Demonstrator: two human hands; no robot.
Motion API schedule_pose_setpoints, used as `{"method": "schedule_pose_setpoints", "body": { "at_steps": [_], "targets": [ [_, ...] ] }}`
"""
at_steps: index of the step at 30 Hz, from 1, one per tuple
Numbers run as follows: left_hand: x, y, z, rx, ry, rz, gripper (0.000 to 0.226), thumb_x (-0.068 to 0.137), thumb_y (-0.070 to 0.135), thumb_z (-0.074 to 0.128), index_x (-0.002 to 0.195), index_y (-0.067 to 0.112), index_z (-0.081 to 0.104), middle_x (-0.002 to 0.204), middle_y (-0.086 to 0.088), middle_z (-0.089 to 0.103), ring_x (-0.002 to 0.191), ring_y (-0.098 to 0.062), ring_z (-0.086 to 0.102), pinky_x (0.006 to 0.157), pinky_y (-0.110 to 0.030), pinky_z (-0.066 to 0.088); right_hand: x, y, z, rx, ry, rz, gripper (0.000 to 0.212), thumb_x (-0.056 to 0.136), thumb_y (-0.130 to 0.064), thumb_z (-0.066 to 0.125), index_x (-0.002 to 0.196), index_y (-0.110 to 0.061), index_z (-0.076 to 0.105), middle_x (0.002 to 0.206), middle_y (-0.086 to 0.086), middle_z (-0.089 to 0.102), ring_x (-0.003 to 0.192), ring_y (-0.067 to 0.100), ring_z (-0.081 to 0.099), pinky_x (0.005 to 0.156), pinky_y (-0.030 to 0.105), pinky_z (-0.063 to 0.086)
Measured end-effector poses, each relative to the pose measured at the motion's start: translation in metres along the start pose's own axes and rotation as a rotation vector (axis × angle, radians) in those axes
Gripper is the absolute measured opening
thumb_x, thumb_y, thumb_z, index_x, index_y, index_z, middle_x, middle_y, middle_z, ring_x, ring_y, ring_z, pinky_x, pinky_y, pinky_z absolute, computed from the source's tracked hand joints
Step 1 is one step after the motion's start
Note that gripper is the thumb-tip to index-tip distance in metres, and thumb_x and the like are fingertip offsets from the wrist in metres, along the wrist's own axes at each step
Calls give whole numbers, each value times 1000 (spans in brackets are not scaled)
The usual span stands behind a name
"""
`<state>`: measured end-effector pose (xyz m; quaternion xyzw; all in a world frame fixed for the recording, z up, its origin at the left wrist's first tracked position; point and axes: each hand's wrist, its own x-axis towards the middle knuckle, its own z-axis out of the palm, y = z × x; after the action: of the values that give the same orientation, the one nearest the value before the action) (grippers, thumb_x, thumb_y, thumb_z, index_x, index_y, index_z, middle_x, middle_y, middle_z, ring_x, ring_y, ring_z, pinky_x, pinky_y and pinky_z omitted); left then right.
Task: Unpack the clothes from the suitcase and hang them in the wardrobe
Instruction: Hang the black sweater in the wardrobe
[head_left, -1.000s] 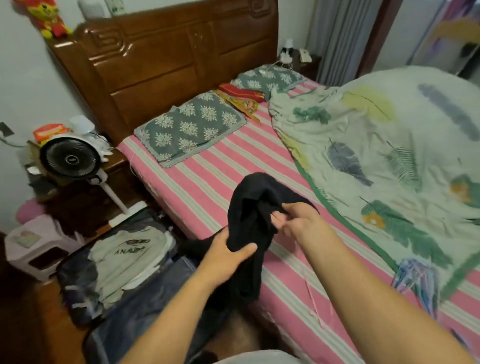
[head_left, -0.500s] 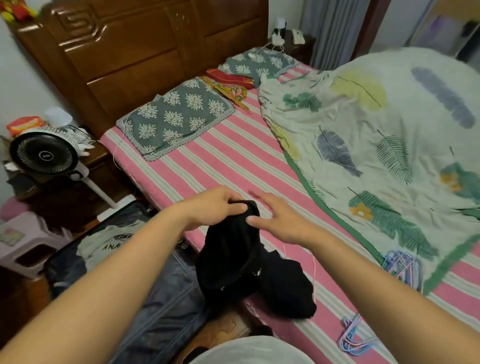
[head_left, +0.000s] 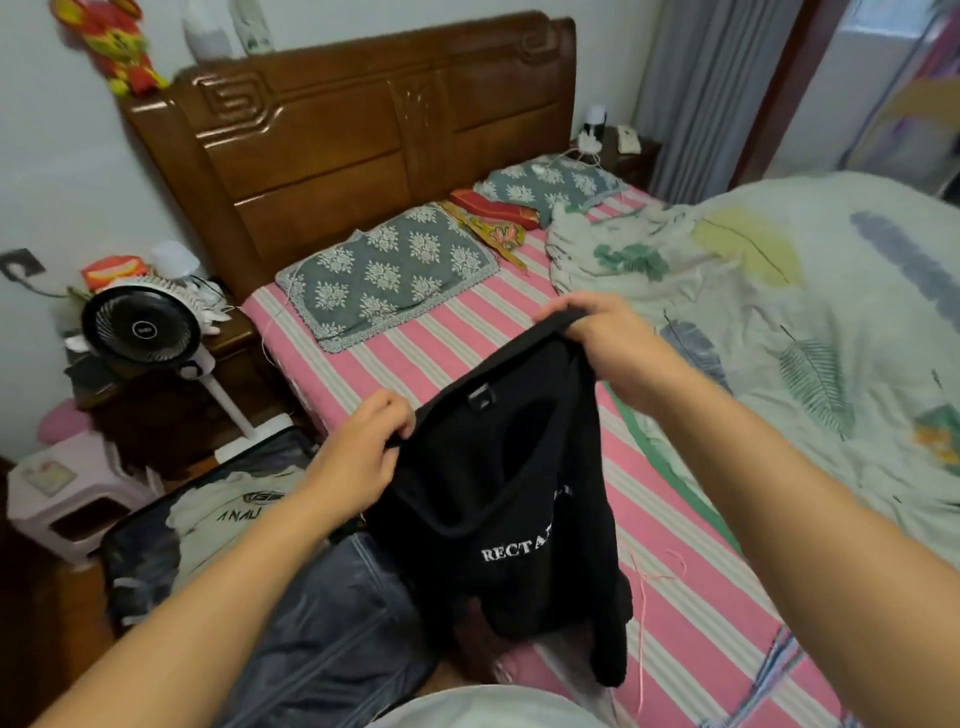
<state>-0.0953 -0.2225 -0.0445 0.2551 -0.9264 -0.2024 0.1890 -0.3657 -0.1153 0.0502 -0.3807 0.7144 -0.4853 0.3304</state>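
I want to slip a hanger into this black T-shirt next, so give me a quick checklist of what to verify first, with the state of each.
1. Left hand grips the black T-shirt at one shoulder: ok.
2. Right hand grips the other shoulder: ok.
3. Neck opening spread open and facing up: ok.
4. Shirt hanging free: not ok, its lower part bunches at the bed edge.
5. Hanger within reach: cannot tell; thin coloured wires lie on the striped sheet at bottom right, blurred.
6. More clothes left in the suitcase: ok, a pale printed shirt lies inside.
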Motion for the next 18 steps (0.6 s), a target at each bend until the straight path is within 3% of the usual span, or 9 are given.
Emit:
{"method": "schedule_pose_setpoints", "body": {
  "at_steps": [3,5,8,12,14,16,18],
  "targets": [
    [26,-9,-32,126,1,-71,43,74,-9,52,96,27,43,90,10,46,79,-19,51,69,-33,41,32,-19,-36,-309,120,-105,29,91,3,50,89,-17,71,91,6,70,87,24,64,73,36,53],
    [59,-14,-57,143,41,-254,36,76,-5,53,89,26,41,79,4,52,72,-24,53,64,-36,40,52,-22,-60,-595,150,-168,25,89,2,53,89,-16,70,96,9,70,96,30,62,81,40,53],
    [114,-12,-97,68,117,-344,27,75,-6,58,79,20,51,81,-4,63,75,-28,58,65,-34,45,72,-21,-89,-805,177,-149,21,90,-6,61,93,-20,76,97,9,73,97,31,64,82,38,54],
    [161,4,-138,34,81,-368,17,77,-2,68,78,14,62,77,-1,63,74,-25,57,59,-28,41,86,-27,-111,-793,230,-122,18,89,-6,66,100,-14,78,98,9,75,94,26,65,83,35,53],
    [165,7,-143,83,171,-422,11,79,9,68,80,18,60,81,-1,63,80,-29,59,67,-32,45,79,-29,-109,-673,226,-121,22,88,2,63,99,-12,78,97,10,74,93,25,65,84,35,53],
    [147,9,-122,90,267,-513,7,80,17,64,83,20,58,82,-2,62,81,-30,58,76,-36,49,64,-13,-97,-543,174,-95,32,87,9,57,96,-15,75,92,12,72,85,24,65,77,32,53],
    [109,11,-72,-67,335,-589,7,84,14,61,86,20,59,74,-2,62,70,-28,62,74,-36,51,40,37,-73,-558,110,-66,40,81,12,54,95,-20,74,83,9,71,74,21,61,65,27,46]
  ]
}}
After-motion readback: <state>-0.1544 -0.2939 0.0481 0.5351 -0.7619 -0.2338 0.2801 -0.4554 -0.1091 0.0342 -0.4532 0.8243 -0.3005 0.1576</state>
